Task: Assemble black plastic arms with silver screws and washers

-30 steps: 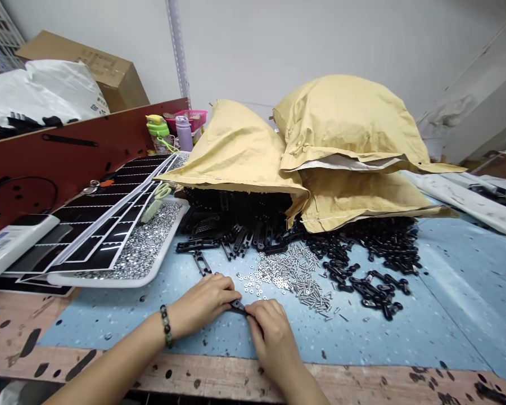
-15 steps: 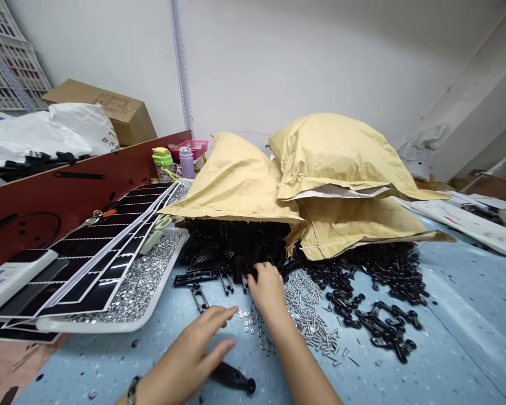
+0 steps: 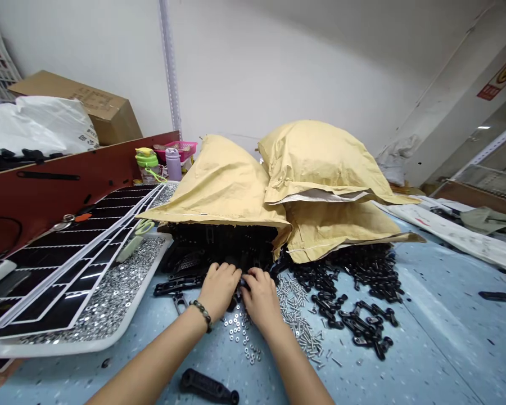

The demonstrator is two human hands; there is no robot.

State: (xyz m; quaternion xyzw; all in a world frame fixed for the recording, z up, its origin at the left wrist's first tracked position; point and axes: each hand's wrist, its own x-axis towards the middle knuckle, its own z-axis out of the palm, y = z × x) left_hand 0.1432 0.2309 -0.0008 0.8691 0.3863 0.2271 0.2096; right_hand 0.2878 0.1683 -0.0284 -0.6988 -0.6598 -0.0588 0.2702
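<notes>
My left hand [image 3: 220, 289], a beaded bracelet on its wrist, has its fingers curled together at the mouth of a torn tan paper sack [image 3: 223, 183]. What lies under those fingers is hidden. Beside it my right hand [image 3: 261, 295] pinches a small dark part, mostly covered by the fingertips. Black plastic parts [image 3: 181, 284] spill from the sack just behind both hands. Loose nuts [image 3: 237, 325] lie below the hands, and a heap of silver screws [image 3: 297, 315] is to the right. One long black plastic arm [image 3: 208, 387] rests near the front edge.
A white tray [image 3: 122, 332] of small metal nuts stands at left, partly under black label sheets [image 3: 67, 256]. More tan sacks [image 3: 320, 157] are piled behind. Small black links [image 3: 373, 323] spread to the right. A red-brown board [image 3: 67, 185] borders the left side.
My left hand has moved forward from open above the table to beside my right hand, its fingers now curled. The camera view has shifted, so things sit further left.
</notes>
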